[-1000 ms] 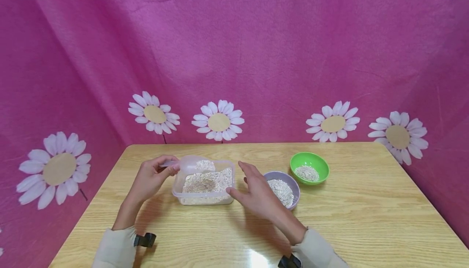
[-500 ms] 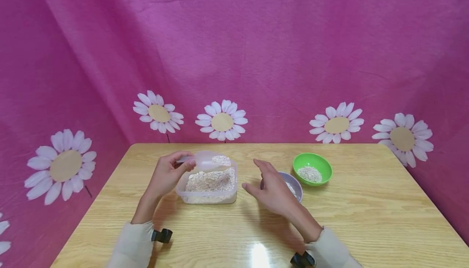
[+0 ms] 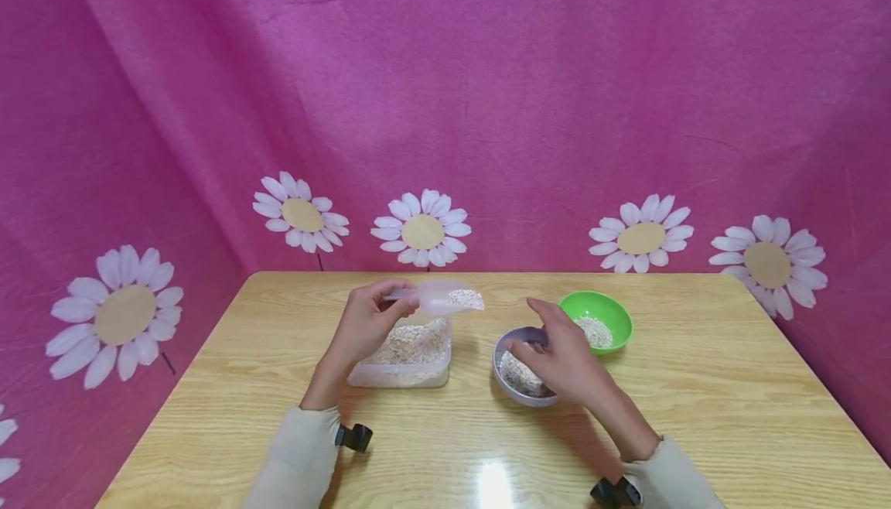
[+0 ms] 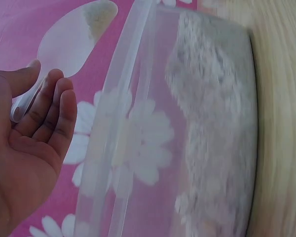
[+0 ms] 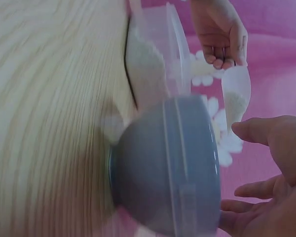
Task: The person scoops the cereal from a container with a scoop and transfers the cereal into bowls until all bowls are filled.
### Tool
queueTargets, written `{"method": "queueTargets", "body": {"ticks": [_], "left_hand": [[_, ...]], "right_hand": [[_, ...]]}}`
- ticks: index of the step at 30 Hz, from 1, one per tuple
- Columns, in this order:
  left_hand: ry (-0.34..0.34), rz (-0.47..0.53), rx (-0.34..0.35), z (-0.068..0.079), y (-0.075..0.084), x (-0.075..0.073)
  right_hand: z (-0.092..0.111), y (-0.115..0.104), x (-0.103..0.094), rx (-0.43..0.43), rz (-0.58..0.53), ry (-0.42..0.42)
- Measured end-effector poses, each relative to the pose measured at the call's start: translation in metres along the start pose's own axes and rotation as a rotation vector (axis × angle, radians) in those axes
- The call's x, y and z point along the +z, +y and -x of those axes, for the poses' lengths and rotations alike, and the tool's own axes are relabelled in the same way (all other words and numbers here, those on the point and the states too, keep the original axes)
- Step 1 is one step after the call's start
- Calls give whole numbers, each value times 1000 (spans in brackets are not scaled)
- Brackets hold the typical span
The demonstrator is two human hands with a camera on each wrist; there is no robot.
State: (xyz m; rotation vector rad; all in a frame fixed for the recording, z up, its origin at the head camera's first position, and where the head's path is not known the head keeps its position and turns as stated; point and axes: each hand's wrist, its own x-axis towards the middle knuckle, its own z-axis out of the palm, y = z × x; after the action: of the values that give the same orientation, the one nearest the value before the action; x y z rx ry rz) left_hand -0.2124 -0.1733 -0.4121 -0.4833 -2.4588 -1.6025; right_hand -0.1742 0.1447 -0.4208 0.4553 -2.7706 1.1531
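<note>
My left hand [image 3: 369, 323] pinches the handle of a translucent scoop [image 3: 435, 298], with white flakes [image 3: 465, 298] in its front end. The scoop is raised above the right part of a clear plastic container [image 3: 400, 376] of oat-like flakes, its tip pointing right. In the left wrist view the thumb and fingers close round the scoop's handle [image 4: 20, 109]. My right hand [image 3: 567, 358] hovers over a grey-purple bowl [image 3: 501, 370] of flakes, thumb and fingers spread and holding nothing. Seen from the right wrist, the fingers [image 5: 256, 190] lie just beyond the bowl's rim.
A green bowl [image 3: 619, 315] with some flakes stands behind the right hand, close to the grey-purple one. All rest on a wooden table [image 3: 710, 385]. A pink cloth [image 3: 515, 107] with white daisies hangs behind the table's far edge.
My left hand has lifted the scoop of flakes and carried it right, from inside the container to above its right side. The right hand has moved right, from the container's edge to over the grey-purple bowl.
</note>
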Motion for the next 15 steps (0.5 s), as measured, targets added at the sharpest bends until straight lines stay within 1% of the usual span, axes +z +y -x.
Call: {"method": "queueTargets", "body": {"ticks": [3, 5, 10, 15], "left_hand": [[-12, 9, 30, -6, 1, 12], [-20, 13, 43, -10, 1, 19], [-40, 28, 42, -18, 5, 37], [-61, 41, 46, -27, 8, 57]], "right_hand": [[3, 11, -10, -8, 28, 33], [6, 18, -17, 4, 40, 37], [11, 32, -32, 55, 61, 36], [15, 46, -44, 84, 92, 62]]}}
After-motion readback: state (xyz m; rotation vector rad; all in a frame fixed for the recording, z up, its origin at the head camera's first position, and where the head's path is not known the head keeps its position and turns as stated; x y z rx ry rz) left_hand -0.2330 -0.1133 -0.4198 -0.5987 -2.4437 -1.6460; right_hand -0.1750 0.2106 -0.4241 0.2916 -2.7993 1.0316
